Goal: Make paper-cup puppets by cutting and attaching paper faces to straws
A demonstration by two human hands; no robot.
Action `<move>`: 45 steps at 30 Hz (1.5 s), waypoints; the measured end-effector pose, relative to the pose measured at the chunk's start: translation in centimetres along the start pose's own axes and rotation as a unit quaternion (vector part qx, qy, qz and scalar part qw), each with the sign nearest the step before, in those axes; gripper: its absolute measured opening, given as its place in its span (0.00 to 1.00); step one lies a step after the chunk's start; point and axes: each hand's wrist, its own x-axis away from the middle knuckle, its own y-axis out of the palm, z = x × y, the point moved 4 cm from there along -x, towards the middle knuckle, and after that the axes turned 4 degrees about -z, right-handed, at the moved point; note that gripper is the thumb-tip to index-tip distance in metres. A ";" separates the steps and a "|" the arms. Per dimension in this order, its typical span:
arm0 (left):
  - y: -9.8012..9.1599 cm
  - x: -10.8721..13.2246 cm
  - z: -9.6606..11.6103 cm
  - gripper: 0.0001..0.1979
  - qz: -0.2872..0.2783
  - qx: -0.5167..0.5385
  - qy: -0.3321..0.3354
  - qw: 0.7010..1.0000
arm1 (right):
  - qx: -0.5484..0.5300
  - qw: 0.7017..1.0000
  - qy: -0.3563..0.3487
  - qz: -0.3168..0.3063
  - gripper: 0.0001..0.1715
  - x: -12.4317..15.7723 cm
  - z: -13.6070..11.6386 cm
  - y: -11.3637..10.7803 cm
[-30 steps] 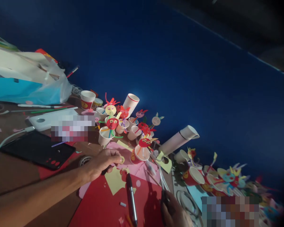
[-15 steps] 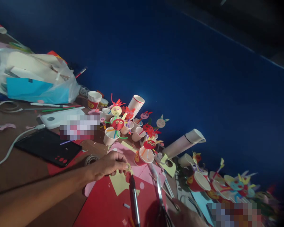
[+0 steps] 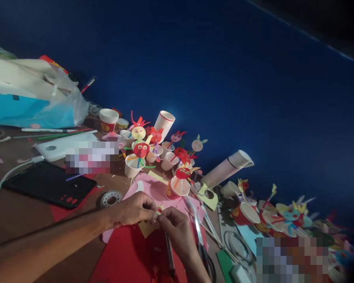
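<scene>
My left hand [image 3: 140, 208] pinches a small yellow paper piece [image 3: 160, 208] with a bit of red on it. Fingertips of my right hand [image 3: 177, 226] meet the left ones and close on the same piece, hiding most of it. Below both hands lie red paper [image 3: 124, 255] and a yellow paper scrap [image 3: 148, 230]. A black-and-silver pen [image 3: 170, 255] rests on the red sheet beside my right hand, which partly covers it. Scissors [image 3: 198, 224] lie just right of that hand. Pink paper [image 3: 153, 188] spreads behind.
A paper cup [image 3: 177, 190] with a red paper face stands behind my hands, near several similar cups. A white flask [image 3: 224, 171] leans beyond them. Left are a tape roll [image 3: 111, 199], black phone case [image 3: 51, 184], white power bank [image 3: 66, 145] and plastic bag [image 3: 61, 98].
My right hand has come up from the lower right to the left hand, and now grips the yellow piece too. The view has shifted slightly right.
</scene>
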 end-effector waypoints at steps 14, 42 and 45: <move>0.3 -0.8 -1.8 0.15 0.030 0.101 -0.035 0.994 | -0.101 0.994 -0.004 0.036 0.12 -0.2 0.6 -0.4; -0.1 -0.6 -1.4 0.12 0.067 0.096 -0.040 0.992 | -0.017 0.997 -0.023 0.077 0.12 -0.1 0.2 -2.2; -0.3 -0.5 -0.9 0.11 0.080 0.104 -0.052 0.990 | 0.074 0.993 -0.031 0.085 0.13 0.0 0.8 -4.4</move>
